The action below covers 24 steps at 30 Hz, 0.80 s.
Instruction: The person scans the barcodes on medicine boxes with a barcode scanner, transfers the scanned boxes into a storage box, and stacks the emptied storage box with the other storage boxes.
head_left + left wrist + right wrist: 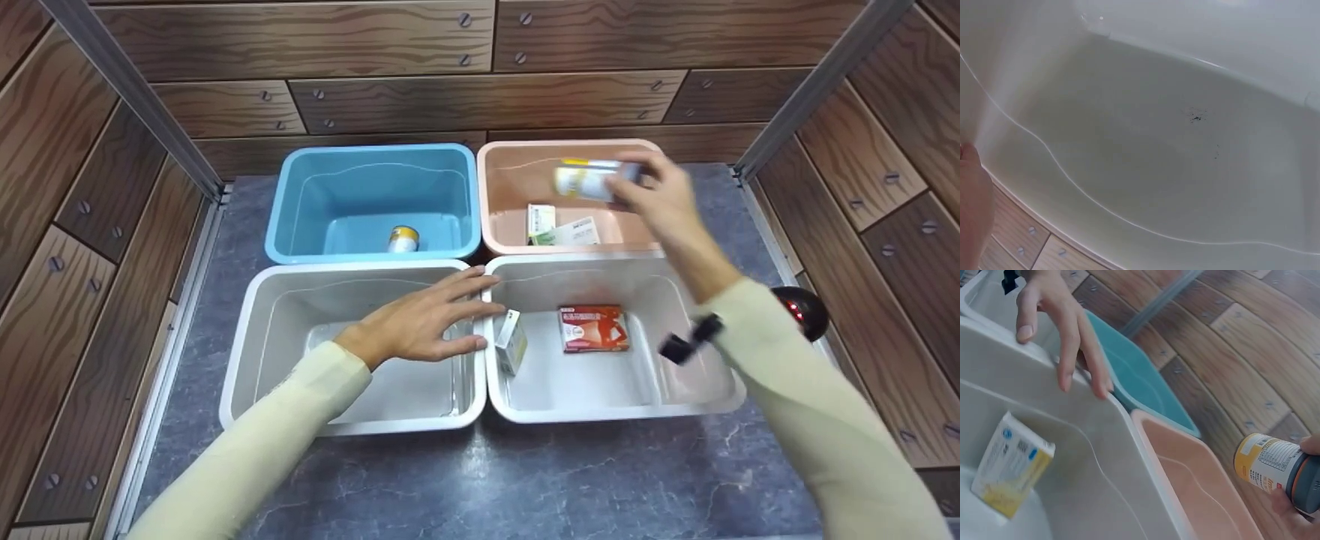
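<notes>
Sleeves [255, 435]: pale; seen nearest, at 7 and 5 o'clock, the bins' meeting point being taken as centre.
Front-left grey bin [281, 326]: set at 8 o'clock; floor marked by dark specks.
Blue bin [375, 195]: set at 10 o'clock; a yellow-and-white container [403, 240] is held at its 5 o'clock side.
Front-right grey bin [570, 386]: set at 4 o'clock; a white-and-yellow box [513, 343] is leaned at its 9 o'clock wall, a red box [593, 328] laid flat near its middle.
Peach bin [517, 184]: set at 2 o'clock; white-and-green boxes [574, 233] are contained.
Left hand [427, 319]: fingers spread, laid across the adjoining grey rims.
Right hand [660, 196]: fingers curled round the bottle's lid end; the peach bin's 3 o'clock side is partly hidden.
Black device [804, 313]: red-lit, partly covered by the right sleeve, at 3 o'clock.
Bottle [589, 180]: held tilted above the peach bin; white and yellow-orange, dark-lidded, orange-ringed; blurred from the head.
</notes>
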{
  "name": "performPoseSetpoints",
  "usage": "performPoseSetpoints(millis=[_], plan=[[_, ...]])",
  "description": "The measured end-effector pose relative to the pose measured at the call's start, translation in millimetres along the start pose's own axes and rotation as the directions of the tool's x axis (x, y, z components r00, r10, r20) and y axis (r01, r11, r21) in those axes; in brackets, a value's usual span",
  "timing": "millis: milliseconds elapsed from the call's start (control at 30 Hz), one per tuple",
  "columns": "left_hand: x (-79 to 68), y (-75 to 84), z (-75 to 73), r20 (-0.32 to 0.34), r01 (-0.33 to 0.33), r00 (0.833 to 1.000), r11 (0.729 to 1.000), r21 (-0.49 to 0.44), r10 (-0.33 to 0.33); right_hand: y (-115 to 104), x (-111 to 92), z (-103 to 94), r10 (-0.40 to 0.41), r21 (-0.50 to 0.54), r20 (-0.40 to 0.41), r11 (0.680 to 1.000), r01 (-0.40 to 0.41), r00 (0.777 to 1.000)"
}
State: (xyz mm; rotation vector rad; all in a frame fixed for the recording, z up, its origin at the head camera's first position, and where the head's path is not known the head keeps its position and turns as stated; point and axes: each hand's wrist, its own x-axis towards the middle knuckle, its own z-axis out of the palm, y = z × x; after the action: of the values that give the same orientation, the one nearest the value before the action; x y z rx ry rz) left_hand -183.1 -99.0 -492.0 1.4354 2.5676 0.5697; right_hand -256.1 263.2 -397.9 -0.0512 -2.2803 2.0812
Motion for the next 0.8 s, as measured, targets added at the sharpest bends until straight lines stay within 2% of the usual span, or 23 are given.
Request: performPoseSetpoints(millis=[133, 200, 333, 600, 800], plan=[[0.5, -0.4, 1.4, -0.001, -0.008, 1.000, 1.000, 0.000, 0.008, 0.1, 18.5, 40.6, 0.081, -0.023, 0.046, 0.997, -0.080, 0.996], [0.3, -0.6, 1.2, -0.002, -0.006, 1.000, 1.000, -0.003, 0.006, 0.0, 25.9, 61.1, 0.121, 0.003, 0.071, 0.993, -0.122, 0.990], [0.1, -0.5, 0.6, -0.008, -0.005, 1.000, 1.000, -0.012, 0.004, 1.3, 34.9, 97.0, 0.162, -0.033, 0.112, 0.987, -0.159, 0.980], [-1.0, -1.2, 1.3, -0.020, -0.016, 1.000, 1.000, -0.015, 0.016, 12.8, 37.8, 159.2, 0.222, 0.001, 0.201, 0.974, -0.227, 0.954], [-1.2, -3.2, 0.9, -0.033, -0.028, 0.999, 1.000, -0.007, 0.028, 19.3, 32.8, 201.7, 0.291, -0.038, 0.293, 0.955, -0.293, 0.911]])
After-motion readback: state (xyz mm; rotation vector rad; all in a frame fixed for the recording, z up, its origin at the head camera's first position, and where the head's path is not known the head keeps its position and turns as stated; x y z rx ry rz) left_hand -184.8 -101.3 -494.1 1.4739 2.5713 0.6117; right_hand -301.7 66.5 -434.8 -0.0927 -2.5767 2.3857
